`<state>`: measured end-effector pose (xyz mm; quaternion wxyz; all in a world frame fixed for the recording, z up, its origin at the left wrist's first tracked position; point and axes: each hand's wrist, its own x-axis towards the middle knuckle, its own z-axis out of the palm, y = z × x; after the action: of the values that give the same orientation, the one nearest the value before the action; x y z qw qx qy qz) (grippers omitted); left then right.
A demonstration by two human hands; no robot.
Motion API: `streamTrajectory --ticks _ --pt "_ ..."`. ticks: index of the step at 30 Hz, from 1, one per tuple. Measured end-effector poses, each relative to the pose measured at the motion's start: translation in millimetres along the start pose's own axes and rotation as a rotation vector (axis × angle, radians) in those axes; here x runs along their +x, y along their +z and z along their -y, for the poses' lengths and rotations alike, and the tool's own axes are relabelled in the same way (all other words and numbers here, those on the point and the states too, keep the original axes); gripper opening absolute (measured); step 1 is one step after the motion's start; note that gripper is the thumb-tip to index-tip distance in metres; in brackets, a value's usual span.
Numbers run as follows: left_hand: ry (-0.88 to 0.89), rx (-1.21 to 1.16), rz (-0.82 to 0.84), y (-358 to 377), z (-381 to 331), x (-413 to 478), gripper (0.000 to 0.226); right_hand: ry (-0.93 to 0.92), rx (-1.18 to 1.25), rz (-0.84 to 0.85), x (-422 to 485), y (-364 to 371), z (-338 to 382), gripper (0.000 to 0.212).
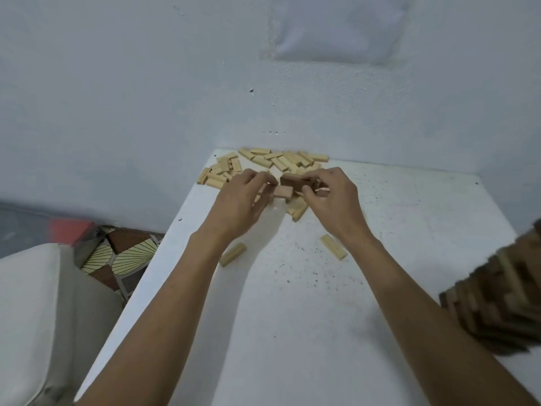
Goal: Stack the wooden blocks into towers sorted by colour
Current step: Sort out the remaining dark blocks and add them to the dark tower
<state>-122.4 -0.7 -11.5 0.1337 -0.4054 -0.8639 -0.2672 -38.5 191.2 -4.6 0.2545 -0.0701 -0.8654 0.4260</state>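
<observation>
Both forearms (pixel 409 288) reach up the white tabletop (pixel 292 332) to its far end, where my left grip (pixel 240 197) and right grip (pixel 333 200) meet just in front of a pile of pale blocks (pixel 263 162) lying against the wall. The right grip pinches a dark brown block (pixel 292 183), its long axis running roughly left to right. The left grip curls round a paler brown block (pixel 282 191) just beside it. A tower of dark blocks (pixel 497 297), blurred at the right edge, stands well apart from both, nearer me and off to the right, so the right grip looks the closer carrier. One loose pale block (pixel 333 247) lies beside my right forearm on that path; another loose block (pixel 232 254) lies by the left. A patterned floor mat (pixel 123 253) shows left of the tabletop.
</observation>
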Motion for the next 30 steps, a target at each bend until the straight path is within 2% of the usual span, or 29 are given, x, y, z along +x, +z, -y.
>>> streamTrajectory --ticks 5,12,20,24,30 --pt "-0.061 -0.047 0.037 3 -38 -44 0.022 0.025 0.023 0.058 -49 -14 0 0.025" --pt "-0.048 -0.055 0.217 21 -66 -80 0.021 0.014 -0.070 0.146 -97 -30 -5 0.026" --pt "-0.081 -0.191 0.225 31 -80 -102 0.020 -0.096 -0.155 0.243 -123 -43 0 0.027" --pt "-0.114 -0.258 0.178 27 -88 -118 0.033 -0.061 -0.123 0.247 -141 -45 -9 0.025" --pt "-0.176 -0.350 0.160 24 -96 -121 0.056 -0.102 -0.144 0.203 -149 -41 -13 0.025"
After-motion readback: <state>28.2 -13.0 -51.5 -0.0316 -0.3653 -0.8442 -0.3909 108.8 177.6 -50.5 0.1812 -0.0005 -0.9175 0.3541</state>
